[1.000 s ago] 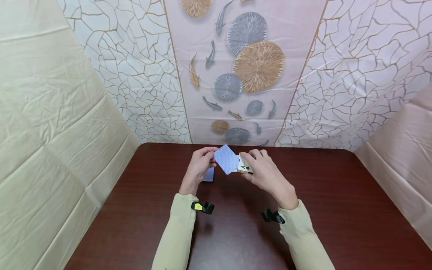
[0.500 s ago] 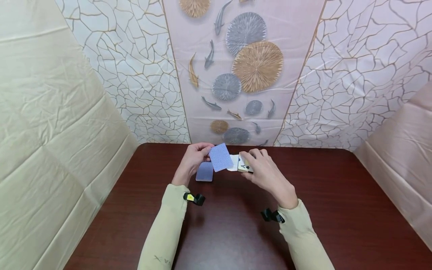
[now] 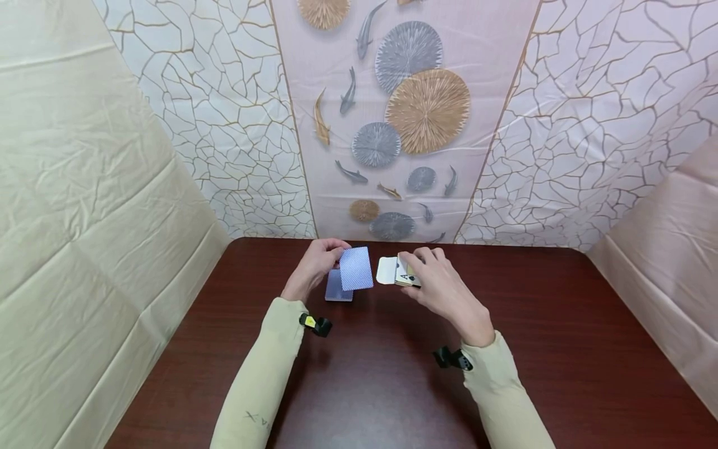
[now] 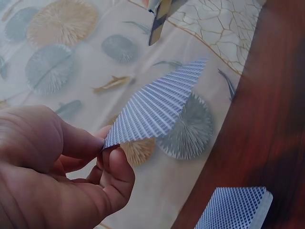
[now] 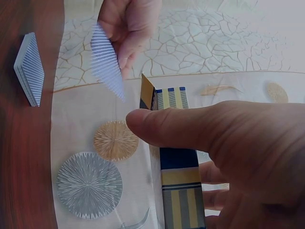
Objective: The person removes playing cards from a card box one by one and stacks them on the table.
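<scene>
Clamping right hand point(image 3: 440, 284) round card box point(image 5: 178, 160), with ace point(image 3: 404, 275) inside and flap point(image 3: 385, 270) open. Pinching blue-backed card point(image 3: 356, 269) in left hand point(image 3: 315, 265), thumb against fingers, apart from stack point(image 3: 334, 290) on table point(image 3: 404, 380). Showing striped side point(image 5: 183, 207) to right wrist view, not head.

Downward head view, wrist close-ups, shared card point(image 3: 356, 269)

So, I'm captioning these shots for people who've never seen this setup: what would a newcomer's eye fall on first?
Probably the large gold disc on the wall hanging behind the dark red table. Next, the blue-backed card pinched in the left hand, held up near a card stack on the table. Then the striped box, gripped by the right hand, its flap open.
</scene>
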Demonstrator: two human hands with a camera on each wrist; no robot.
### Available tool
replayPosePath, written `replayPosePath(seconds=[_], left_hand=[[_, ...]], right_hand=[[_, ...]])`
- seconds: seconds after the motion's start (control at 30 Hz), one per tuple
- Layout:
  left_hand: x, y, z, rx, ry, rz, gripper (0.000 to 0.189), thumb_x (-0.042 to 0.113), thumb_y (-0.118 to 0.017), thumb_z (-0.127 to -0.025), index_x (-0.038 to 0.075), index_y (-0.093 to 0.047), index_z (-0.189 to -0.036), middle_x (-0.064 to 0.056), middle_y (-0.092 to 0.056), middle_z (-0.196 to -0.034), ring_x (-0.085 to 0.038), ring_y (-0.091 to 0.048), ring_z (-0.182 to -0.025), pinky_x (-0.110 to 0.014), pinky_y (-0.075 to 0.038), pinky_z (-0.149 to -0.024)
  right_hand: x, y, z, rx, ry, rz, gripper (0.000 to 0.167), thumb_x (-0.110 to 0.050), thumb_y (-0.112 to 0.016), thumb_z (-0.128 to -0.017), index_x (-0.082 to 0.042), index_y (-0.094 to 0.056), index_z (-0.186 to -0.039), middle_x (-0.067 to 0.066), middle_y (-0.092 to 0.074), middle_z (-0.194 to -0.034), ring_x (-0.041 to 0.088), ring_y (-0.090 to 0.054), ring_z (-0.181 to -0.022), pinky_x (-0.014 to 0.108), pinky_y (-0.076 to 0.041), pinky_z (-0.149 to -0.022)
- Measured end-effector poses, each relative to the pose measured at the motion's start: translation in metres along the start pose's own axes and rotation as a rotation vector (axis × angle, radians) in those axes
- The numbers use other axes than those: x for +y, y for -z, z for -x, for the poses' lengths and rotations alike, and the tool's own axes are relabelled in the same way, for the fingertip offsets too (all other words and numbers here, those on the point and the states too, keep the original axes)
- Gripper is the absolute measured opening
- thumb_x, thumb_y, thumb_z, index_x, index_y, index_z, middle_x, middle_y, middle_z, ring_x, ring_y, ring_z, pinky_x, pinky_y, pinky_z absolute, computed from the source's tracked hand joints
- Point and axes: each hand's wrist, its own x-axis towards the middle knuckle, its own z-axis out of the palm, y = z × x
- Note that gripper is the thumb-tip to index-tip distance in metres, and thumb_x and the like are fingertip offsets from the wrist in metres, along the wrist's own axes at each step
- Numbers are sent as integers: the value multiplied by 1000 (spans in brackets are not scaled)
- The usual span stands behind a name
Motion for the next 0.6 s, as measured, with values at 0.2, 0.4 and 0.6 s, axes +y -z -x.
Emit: replayPosePath(seconds=[0.2, 0.4, 0.6], left_hand=[[-6, 5, -7, 10, 21, -34, 22, 8, -51, -100, 3, -69, -112, -8, -60, -102, -21, -56, -84, -22, -48, -65], [-15, 10, -14, 1, 55, -63, 23, 13, -52, -101, 6, -68, -116, -8, -60, -105, -34, -59, -97, -37, -52, -79], [-34, 12, -27, 8, 73, -51, 23, 12, -54, -100, 4, -68, -116, -8, -61, -102, -23, -58, -90, -42, -52, -88]], right_hand=[[-1, 0, 0, 0, 7, -3, 52, -19, -85, -75, -11, -59, -118, 15, -60, -108, 35, -49, -95, 46, -44, -77], [-1, 0, 0, -13, 1, 0, 51, -20, -85, -76, -11, -59, -119, 15, -60, -110, 35, -49, -97, 45, -44, -78], [-1, 0, 0, -10, 3, 5, 52, -20, -84, -76, -11, -59, -120, 15, -60, -110, 35, -49, -96, 45, -44, -78]])
